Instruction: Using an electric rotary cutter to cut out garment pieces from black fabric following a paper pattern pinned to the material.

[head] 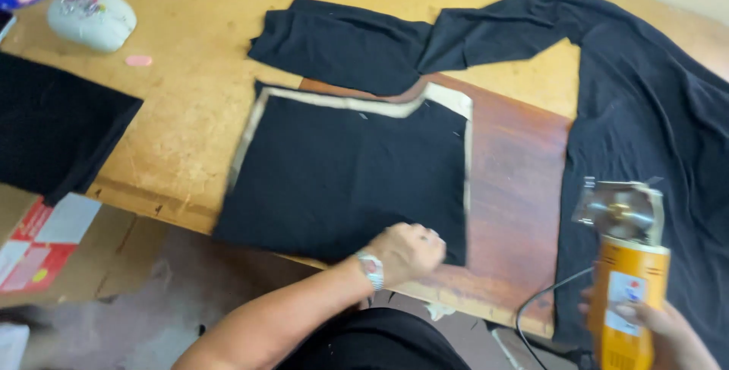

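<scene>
The left hand presses flat, grip empty, on the near edge of a squarish piece of black knit fabric lying over a pale paper pattern and a reddish-brown wooden board at the near edge of the tan wooden counter. The right hand is closed around a yellow electric rotary cutter with a round steel blade — held off the board's right edge, over a large spread of black cloth. The risk I see: the blade sits just above that loose cloth and near its own black cord — a snag or nick seems possible. The pressing fingers also lie close to any cut along that edge.
</scene>
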